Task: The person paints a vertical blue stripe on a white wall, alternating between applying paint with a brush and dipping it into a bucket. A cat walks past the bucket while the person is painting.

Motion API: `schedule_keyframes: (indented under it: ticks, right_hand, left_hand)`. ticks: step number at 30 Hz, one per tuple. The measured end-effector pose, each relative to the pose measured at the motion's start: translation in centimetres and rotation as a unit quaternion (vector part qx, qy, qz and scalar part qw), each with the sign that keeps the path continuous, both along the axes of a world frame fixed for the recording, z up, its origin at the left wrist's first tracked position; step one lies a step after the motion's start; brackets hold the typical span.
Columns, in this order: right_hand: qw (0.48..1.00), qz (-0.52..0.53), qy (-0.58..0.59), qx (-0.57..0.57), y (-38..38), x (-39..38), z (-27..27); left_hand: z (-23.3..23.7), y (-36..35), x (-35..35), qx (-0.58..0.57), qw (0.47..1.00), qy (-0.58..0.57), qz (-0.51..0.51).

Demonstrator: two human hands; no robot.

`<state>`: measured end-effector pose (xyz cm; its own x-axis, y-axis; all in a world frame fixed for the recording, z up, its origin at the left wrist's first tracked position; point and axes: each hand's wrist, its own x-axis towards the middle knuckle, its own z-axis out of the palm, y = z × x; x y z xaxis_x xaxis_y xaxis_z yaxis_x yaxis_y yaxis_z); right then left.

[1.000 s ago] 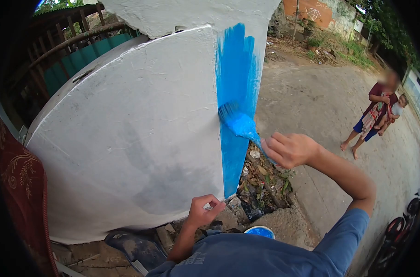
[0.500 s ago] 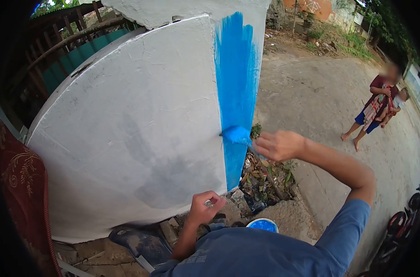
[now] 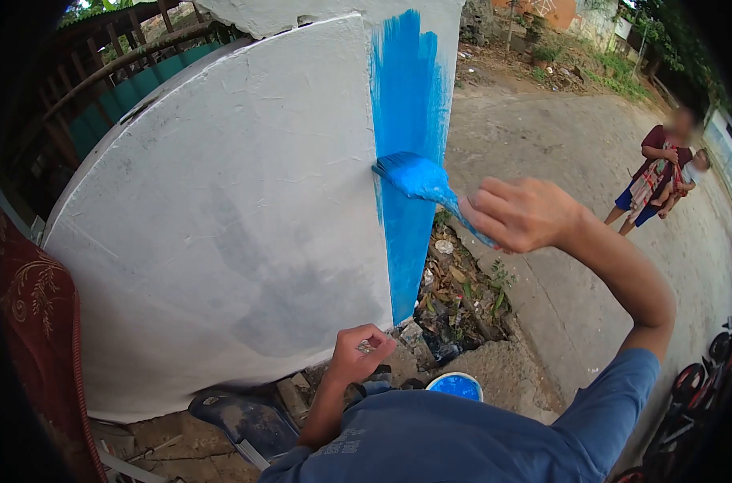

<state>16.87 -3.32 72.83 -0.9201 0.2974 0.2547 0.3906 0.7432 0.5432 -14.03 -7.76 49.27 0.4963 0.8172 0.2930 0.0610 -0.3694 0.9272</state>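
My right hand (image 3: pixel 528 214) grips the handle of a paintbrush (image 3: pixel 418 175) coated in blue. Its bristles touch the left edge of a blue painted strip (image 3: pixel 412 105) on the end of a white wall (image 3: pixel 285 145). My left hand (image 3: pixel 361 352) is held low in front of the wall with its fingers curled and the thumb near the fingertips. Something small and pale shows inside that curl, too small to name. Below and right of my left hand stands a round bucket of blue paint (image 3: pixel 456 387), partly covered by my shirt.
Dry leaves and rubble (image 3: pixel 462 294) lie at the wall's foot. A dark plastic chair (image 3: pixel 241 423) stands low left, beside a red patterned cloth (image 3: pixel 40 322). On the concrete road (image 3: pixel 535 153), a person (image 3: pixel 655 173) carries a small child. Motorbikes (image 3: pixel 688 394) stand at the right edge.
My right hand has moved up and slightly right, bringing the paintbrush higher along the blue strip. My left hand stays nearly in place, fingers curled. The view has shifted a little.
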Motion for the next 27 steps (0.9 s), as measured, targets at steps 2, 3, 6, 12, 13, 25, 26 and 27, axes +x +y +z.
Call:
schedule_keyframes:
  ticks: [2, 3, 6, 12, 13, 25, 26, 27]
  right_hand:
    - [1.000, -0.012, -0.017, -0.015, -1.1, 0.3, -0.6]
    - [1.000, -0.010, -0.017, -0.015, -1.3, 0.7, -1.0]
    - [0.999, -0.038, -0.026, -0.018, -1.1, 1.5, -2.2]
    - [0.994, -0.030, 0.004, -0.105, 0.4, 0.5, -2.6]
    - [0.992, -0.038, 0.002, -0.121, 0.9, 0.4, -3.1]
    - [0.993, -0.011, 0.062, -0.100, 2.9, -0.2, -1.4]
    - [0.994, -0.002, 0.070, -0.082, 2.8, -0.3, -0.8]
    - [0.994, -0.004, 0.069, -0.083, 2.7, -0.3, -0.2]
  left_hand:
    - [0.0, 0.0, -0.2, -0.001, 1.000, -0.001, -0.002]
    - [0.0, -0.1, -0.3, -0.002, 1.000, -0.002, 0.000]
    - [-0.1, -0.3, -0.4, -0.013, 1.000, 0.002, 0.007]
    - [-0.2, -0.5, -0.2, -0.012, 1.000, 0.004, 0.007]
    - [-0.3, -0.4, -0.2, -0.011, 1.000, -0.004, 0.011]
    - [-1.3, 0.1, -0.4, -0.030, 0.999, -0.017, 0.026]
    - [-1.4, 0.2, -0.3, -0.031, 0.999, -0.018, 0.025]
    - [-1.4, 0.4, -0.2, -0.029, 0.999, -0.020, 0.021]
